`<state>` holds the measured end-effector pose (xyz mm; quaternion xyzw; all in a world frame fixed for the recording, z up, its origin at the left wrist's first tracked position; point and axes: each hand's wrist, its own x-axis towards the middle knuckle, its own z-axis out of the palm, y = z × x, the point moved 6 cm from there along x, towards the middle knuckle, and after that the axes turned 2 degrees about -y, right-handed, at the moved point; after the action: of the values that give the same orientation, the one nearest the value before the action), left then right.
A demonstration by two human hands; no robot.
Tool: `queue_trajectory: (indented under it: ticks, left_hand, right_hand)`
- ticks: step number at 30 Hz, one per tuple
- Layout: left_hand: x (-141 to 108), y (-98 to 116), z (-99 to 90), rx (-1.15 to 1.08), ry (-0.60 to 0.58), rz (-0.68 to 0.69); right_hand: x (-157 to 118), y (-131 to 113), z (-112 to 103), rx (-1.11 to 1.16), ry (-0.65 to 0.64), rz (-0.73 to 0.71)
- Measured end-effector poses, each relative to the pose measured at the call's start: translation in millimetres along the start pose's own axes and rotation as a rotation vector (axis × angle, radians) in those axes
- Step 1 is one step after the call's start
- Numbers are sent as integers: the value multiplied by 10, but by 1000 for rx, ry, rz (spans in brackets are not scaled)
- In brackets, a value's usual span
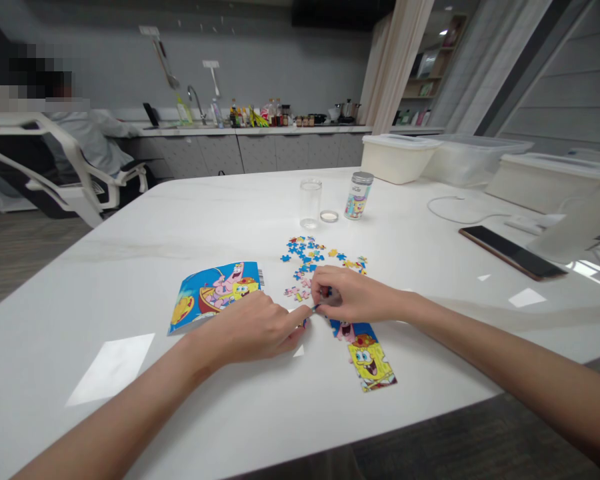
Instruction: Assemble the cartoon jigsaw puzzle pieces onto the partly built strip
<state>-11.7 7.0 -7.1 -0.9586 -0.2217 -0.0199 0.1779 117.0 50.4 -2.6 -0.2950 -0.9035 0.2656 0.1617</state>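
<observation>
My right hand (347,297) is closed in a pinch on a small jigsaw puzzle piece (316,307), mostly hidden by the fingertips. My left hand (265,327) meets it from the left with curled fingers, its index fingertip touching that piece. Between the left index finger and thumb shows part of another blue-and-yellow puzzle piece (303,323). A joined puzzle section (371,363) with a yellow square cartoon face lies below my right hand, which covers its upper end. Loose puzzle pieces (307,253) are scattered beyond the hands. A blue picture sheet (220,290) lies beside my left hand.
Farther back stand a clear jar (311,203), its lid ring (329,216) and a printed can (359,196). A phone (513,252) and a white cable (460,212) lie right, near plastic bins (397,158). A person (93,137) sits in a chair at far left.
</observation>
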Motion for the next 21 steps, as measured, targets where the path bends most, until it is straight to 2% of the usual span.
queue_trajectory:
  ticks: [8,13,18,21]
  left_hand:
    - [-7,-16,-5,29,-30,-8]
    - [-16,-16,-15,-5,-19,5]
    - [-12,-15,-26,-34,-27,-3]
    - [-3,-25,-32,-28,-40,-24]
  right_hand:
    - [14,58,5,79,15,87]
    - [29,-1,-32,84,55,1]
    - [30,50,-5,185,26,86]
    - [28,56,21,162,13,55]
